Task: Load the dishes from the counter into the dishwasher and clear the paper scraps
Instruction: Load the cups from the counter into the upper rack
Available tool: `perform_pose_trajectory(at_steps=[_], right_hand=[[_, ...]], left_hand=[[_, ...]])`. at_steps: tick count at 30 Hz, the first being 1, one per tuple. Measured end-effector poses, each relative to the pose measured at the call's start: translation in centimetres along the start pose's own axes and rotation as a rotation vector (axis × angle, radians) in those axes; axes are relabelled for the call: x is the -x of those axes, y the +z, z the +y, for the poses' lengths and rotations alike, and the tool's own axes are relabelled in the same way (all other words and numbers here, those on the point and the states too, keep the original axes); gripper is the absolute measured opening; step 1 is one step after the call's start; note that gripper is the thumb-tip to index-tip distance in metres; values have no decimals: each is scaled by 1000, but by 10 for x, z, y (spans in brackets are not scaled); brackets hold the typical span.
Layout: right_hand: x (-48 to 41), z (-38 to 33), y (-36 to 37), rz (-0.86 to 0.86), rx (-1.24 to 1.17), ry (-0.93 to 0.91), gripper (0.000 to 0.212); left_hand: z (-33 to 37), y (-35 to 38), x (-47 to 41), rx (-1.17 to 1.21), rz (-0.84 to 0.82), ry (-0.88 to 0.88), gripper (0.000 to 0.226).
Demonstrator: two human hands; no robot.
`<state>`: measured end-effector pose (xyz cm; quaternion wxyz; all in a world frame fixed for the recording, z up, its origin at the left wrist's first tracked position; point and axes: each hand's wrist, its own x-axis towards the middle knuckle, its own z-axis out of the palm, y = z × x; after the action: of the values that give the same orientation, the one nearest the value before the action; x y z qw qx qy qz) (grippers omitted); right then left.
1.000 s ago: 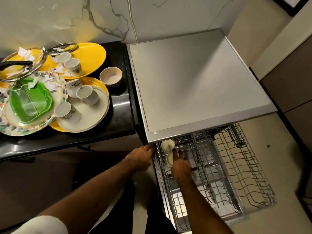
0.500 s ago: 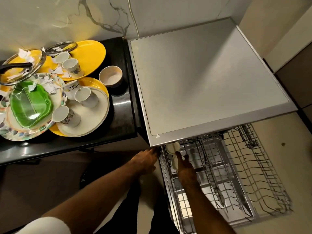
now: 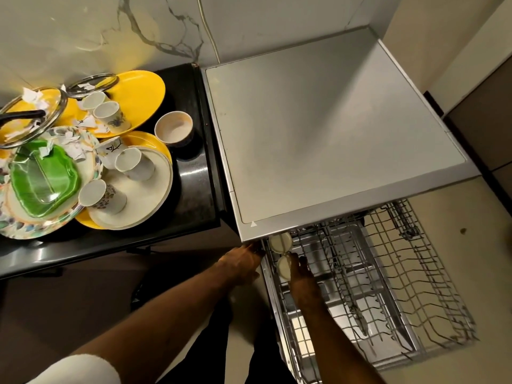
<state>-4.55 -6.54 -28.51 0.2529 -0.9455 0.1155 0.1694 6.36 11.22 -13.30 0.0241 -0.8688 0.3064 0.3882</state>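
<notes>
Loading step — right hand (image 3: 302,273) curls round a small cream ceramic cup (image 3: 283,269), seating it in the pulled-out silver wire rack (image 3: 388,286) just beside a matching cup (image 3: 280,243), left hand (image 3: 242,263) at the rack's corner, likely bracing it — its grip can't be told.

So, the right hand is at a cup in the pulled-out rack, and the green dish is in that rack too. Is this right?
Not fully. The green dish is not in the rack; it lies on a floral plate on the counter, as the head view shows. The right hand is at a cup in the rack.
</notes>
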Motion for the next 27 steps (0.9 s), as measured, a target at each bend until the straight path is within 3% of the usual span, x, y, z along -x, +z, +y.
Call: perform_pose_trajectory(at_steps=[8,14,21,27], right_hand=[[12,-28,-48,-116,119,89,72],[44,-62,-96,-6,1,41,39],[75,-106,-156,181,-261,-88,39],[70,-146,-180,164,-314,-188,32]], left_hand=[[11,-10,17,-20,35,15,66],[22,-18,45,21,111,53,66],[17,-46,102,208,332,60,69],[-10,-57,142,370,505,-24,67]])
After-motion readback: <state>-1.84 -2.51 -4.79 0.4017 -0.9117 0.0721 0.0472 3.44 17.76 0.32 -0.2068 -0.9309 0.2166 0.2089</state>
